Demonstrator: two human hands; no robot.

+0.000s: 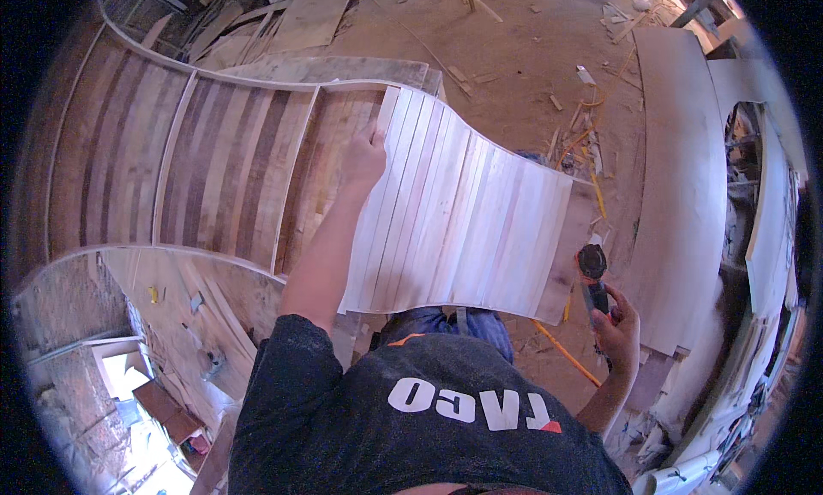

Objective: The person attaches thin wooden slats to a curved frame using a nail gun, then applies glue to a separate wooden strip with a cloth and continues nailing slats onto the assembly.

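Note:
A long curved wooden frame (176, 126) stretches from the far left to the front of me. Pale wooden slats (463, 212) lie side by side across its right part. My left hand (365, 155) is closed on the leftmost slat (391, 109), near its far end, at the border of the uncovered part. Off the frame's right end, my right hand (614, 324) grips a black and orange power tool that looks like a nail gun (592, 262). Its tip is hidden from above, and it stands apart from the slats.
A yellow-orange hose (567, 353) runs along the floor beside the frame's right end. Large pale boards (681, 186) stand at the right. Wood scraps (586, 75) litter the dusty floor. More sheets and offcuts (313, 19) lie beyond the frame and at the lower left.

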